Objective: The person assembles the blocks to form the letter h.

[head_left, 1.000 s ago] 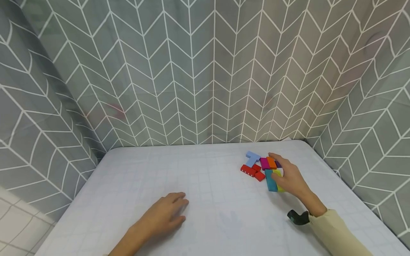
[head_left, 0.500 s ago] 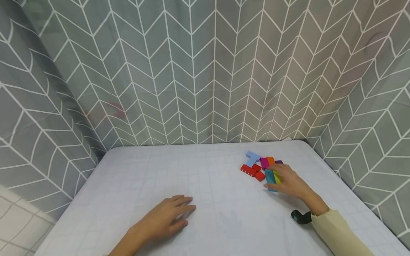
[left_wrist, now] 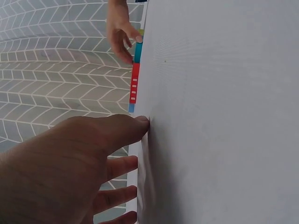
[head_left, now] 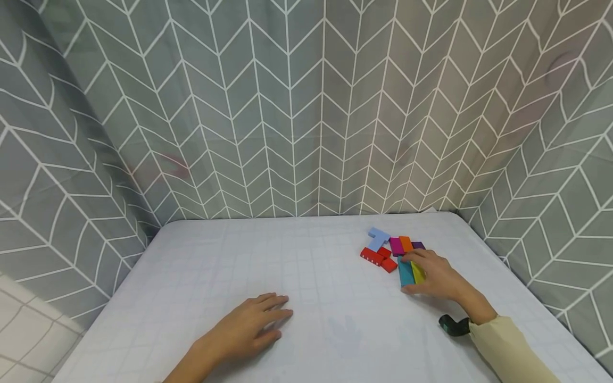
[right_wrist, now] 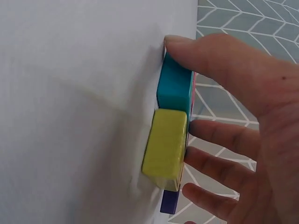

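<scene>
My right hand (head_left: 436, 274) spans the teal block (head_left: 406, 272), thumb at its near end and a finger at its far end. In the right wrist view the thumb (right_wrist: 187, 52) lies against the end of the teal block (right_wrist: 175, 84), while the other fingertips come down over the yellow-green block (right_wrist: 164, 142). That yellow-green block (head_left: 418, 274) sits beside the teal one, partly under the hand. My left hand (head_left: 246, 327) rests on the white table with fingers spread, holding nothing.
Magenta (head_left: 396, 246), orange (head_left: 405, 244) and purple (head_left: 419, 245) blocks lie just behind. To their left are a light blue stepped block (head_left: 378, 238) and a red piece with white dots (head_left: 372, 256). A dark strap end (head_left: 454, 325) hangs by the right wrist.
My right hand has drawn back from the orange block toward me, and its thumb has come to the teal block's near end. The left hand has slid slightly right, then stayed.
</scene>
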Available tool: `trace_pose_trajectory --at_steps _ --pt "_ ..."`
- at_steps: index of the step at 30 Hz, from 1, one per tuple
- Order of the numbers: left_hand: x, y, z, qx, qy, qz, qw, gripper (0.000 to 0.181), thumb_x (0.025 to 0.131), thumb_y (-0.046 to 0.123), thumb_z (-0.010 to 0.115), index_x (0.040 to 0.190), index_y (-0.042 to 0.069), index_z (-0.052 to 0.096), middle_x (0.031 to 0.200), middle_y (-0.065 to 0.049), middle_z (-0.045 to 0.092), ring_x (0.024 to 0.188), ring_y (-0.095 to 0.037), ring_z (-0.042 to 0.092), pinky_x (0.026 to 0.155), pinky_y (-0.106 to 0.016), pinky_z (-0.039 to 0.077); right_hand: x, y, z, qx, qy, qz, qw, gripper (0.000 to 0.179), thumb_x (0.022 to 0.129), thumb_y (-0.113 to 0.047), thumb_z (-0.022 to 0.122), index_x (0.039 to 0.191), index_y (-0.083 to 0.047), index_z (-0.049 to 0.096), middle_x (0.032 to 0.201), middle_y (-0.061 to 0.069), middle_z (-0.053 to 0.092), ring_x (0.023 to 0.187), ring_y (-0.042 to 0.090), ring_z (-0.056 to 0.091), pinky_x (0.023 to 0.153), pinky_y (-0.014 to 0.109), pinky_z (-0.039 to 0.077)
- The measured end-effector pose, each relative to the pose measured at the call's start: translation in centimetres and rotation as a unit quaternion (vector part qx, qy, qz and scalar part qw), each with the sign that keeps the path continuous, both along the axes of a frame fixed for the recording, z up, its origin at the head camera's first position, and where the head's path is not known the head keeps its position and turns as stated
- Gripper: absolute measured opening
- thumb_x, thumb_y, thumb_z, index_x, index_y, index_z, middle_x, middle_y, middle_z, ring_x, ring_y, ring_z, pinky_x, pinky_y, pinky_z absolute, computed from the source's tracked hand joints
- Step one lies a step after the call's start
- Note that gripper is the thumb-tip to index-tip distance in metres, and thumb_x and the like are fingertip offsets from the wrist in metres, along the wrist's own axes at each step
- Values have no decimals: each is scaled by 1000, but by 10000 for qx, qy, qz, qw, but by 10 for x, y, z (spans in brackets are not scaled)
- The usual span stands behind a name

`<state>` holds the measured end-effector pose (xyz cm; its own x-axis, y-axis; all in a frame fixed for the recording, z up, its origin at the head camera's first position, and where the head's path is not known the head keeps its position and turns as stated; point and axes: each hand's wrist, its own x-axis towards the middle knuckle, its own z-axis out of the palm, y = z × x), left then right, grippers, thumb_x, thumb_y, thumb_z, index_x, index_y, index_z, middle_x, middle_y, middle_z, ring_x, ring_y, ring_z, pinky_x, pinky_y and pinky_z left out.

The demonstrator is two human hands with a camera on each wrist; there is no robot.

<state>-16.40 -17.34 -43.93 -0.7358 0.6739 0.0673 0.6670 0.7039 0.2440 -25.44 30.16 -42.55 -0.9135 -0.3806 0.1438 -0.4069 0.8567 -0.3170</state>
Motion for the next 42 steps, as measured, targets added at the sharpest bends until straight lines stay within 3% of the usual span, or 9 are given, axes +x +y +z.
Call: trace_pose_trajectory --at_steps 13,20,33,42 --pt "1 0 0 -82 103 14 9999 41 104 36 65 143 24 65 154 -3 52 142 -30 46 110 -56 43 -4 8 -4 -338 -227 328 9986 71 75 -36 93 133 -6 64 133 18 60 126 47 48 95 74 44" --pt "-1 -1 -2 -26 138 -86 9999 40 104 36 65 142 23 66 153 -4 53 141 -32 47 108 -57 44 -5 9 -6 -621 -296 242 9973 71 75 -33 94 132 -4 64 134 20 59 125 46 49 96 69 48" --pt "-1 0 -1 18 241 -108 9996 40 104 34 65 142 22 66 153 -4 53 140 -32 47 108 -56 44 -3 8 0 -1047 -182 245 9940 73 77 -32 94 135 -2 62 137 22 58 129 49 48 97 71 46" --pt "-1 1 -3 -84 70 47 9999 39 104 27 65 143 24 65 154 -2 52 143 -30 45 111 -55 41 -1 0 5 -1128 -18 372 9929 70 77 -30 94 132 -3 62 133 18 60 124 46 53 93 68 51"
